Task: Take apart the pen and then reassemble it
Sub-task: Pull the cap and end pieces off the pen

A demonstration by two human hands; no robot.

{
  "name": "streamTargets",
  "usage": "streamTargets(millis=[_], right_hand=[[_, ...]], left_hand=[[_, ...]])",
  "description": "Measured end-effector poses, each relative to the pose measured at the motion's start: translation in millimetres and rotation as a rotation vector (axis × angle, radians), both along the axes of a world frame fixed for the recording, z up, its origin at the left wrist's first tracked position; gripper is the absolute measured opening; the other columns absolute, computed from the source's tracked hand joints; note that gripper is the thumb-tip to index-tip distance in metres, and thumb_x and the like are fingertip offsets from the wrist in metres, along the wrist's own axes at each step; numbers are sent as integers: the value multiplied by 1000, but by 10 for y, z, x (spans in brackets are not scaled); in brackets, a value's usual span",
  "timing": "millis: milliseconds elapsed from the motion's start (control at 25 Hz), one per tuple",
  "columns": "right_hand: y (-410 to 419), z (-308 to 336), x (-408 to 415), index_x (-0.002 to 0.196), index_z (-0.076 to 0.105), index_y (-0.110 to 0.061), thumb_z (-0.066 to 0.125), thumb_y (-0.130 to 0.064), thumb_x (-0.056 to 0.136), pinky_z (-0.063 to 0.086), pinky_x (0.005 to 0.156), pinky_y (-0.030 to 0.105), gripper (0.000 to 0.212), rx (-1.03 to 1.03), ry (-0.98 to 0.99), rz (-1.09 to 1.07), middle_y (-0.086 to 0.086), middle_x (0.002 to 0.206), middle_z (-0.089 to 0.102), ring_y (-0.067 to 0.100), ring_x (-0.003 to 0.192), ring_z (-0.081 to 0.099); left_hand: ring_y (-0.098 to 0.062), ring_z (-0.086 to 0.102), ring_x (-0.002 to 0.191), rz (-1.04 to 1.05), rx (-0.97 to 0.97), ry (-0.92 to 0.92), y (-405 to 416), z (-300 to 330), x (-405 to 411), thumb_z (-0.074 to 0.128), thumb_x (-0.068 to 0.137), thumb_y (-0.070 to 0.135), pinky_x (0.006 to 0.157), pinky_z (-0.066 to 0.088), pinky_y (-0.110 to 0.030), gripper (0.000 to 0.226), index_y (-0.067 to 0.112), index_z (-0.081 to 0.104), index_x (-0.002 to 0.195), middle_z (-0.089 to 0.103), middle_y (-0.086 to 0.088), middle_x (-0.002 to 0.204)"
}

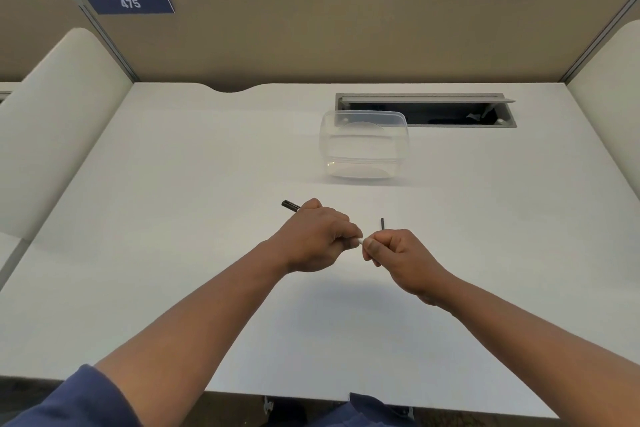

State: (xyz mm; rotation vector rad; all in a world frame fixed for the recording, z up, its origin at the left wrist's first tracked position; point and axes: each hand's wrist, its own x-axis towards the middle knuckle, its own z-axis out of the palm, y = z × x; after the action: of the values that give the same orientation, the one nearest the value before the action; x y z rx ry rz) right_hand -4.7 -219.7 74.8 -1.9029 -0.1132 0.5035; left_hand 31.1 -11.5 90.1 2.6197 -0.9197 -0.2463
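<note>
1. Nearest the camera are the two bare forearms, reaching out over the white counter [173, 218] from a blue sleeve [86, 399] at the lower left; they converge so that both hands meet above the middle of the counter, probably to work the pen in the air rather than against the surface.
2. The left hand [311, 239] is curled into a closed fist around the pen [291, 206]. The pen's dark end sticks out past the knuckles toward the upper left, and a short white stretch shows at the thumb side, toward the other hand. The full-fist grip looks meant to keep the body from turning or slipping.
3. The right hand [398, 255] is also closed, its thumb and fingertips pinched on the pale tip that emerges from the left fist. I judge this to be a pull or twist on one end; whether a part is coming off or going back on cannot be told here.
4. A small dark piece [382, 223] shows just above the right hand's knuckles; whether it is held or lies on the counter behind is unclear.
5. Farther back, right of centre, stands a clear plastic tub [363, 146], well apart from the hands, and behind it an open cable slot [426, 110] in the counter.
</note>
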Motion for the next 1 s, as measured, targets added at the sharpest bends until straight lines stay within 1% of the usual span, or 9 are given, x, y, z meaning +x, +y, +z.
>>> streamTargets(millis=[240, 400, 440, 480, 520, 640, 720, 800, 1000], right_hand=[[-17, 21, -1, 72, 65, -13, 54, -21, 101, 37, 56, 28, 32, -66, -211, 42, 2, 59, 50, 11, 55, 39], [-113, -42, 107, 72, 59, -11, 55, -17, 98, 40, 60, 31, 26, -408, -846, 255, -1, 65, 49, 18, 63, 37], [-145, -50, 154, 75, 61, -11, 55, -18, 98, 38, 59, 30, 24, -462, -915, 294, -1, 67, 50, 18, 64, 36], [-133, -63, 175, 77, 62, -10, 54, -19, 98, 37, 59, 30, 24, -464, -861, 281, -1, 67, 50, 18, 65, 36], [-88, -33, 165, 78, 62, -9, 52, -22, 100, 37, 60, 32, 27, -362, -660, 206, 1, 67, 50, 19, 64, 38], [-10, 138, 146, 75, 62, -10, 52, -22, 101, 36, 57, 31, 31, 261, 333, -77, 5, 68, 54, 19, 61, 42], [-29, 183, 140, 76, 62, -11, 52, -24, 99, 33, 51, 26, 29, 483, 665, -126, 4, 68, 54, 15, 58, 41], [-43, 208, 148, 78, 62, -12, 50, -26, 101, 29, 48, 23, 30, 498, 681, -56, 3, 68, 53, 14, 57, 39], [8, 152, 80, 72, 55, -13, 42, -24, 108, 25, 53, 24, 40, 290, 239, 32, -4, 62, 42, 13, 57, 28]], left_hand=[[-14, 56, 87, 74, -41, 289, -11, 231, 45, 54, 102, 37, 96, 36, -28, 21, 31, 74, 101, 70, 10, 84], [-13, 62, 94, 110, -58, 459, -6, 261, 99, 57, 100, 36, 85, 51, -33, 18, 34, 74, 96, 73, 12, 90], [-14, 61, 92, 119, -63, 438, -10, 236, 105, 57, 100, 36, 85, 51, -33, 18, 34, 74, 95, 72, 12, 89], [-14, 61, 88, 118, -70, 379, -11, 201, 113, 56, 101, 36, 86, 49, -32, 18, 34, 73, 95, 71, 12, 85], [-13, 58, 81, 108, -71, 300, -10, 166, 113, 55, 101, 36, 89, 46, -32, 19, 32, 72, 94, 68, 12, 79], [-12, 49, 70, 25, -32, 66, -17, 90, 104, 49, 103, 35, 90, 36, -35, 23, 27, 64, 87, 56, 9, 69], [-11, 48, 70, -19, -30, -78, -10, 83, 101, 47, 101, 36, 83, 34, -35, 23, 29, 65, 88, 52, 11, 68], [-12, 47, 71, -39, -49, -191, 18, 60, 96, 47, 100, 36, 79, 32, -33, 24, 31, 69, 93, 54, 12, 70], [-9, 42, 70, -51, -75, -184, 45, 77, 90, 49, 100, 34, 80, 36, -36, 22, 29, 70, 97, 54, 14, 71]])
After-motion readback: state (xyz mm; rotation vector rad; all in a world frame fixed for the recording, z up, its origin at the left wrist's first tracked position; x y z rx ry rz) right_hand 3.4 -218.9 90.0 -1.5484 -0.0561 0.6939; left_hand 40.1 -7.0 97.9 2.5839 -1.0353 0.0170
